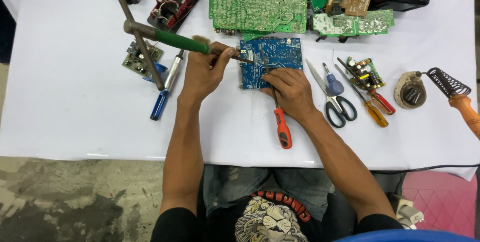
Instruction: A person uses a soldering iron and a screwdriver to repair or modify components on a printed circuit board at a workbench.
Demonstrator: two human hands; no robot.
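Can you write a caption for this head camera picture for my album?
Left hand and right hand work tools on a blue circuit board.

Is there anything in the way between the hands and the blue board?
Nothing visible. The right hand rests directly on the blue circuit board, pinning a red-handled screwdriver against it. The left hand holds a thin tool whose tip reaches the board's left edge.

board (280, 54) on table (75, 97), scissors (334, 99) right, pliers (165, 84) left
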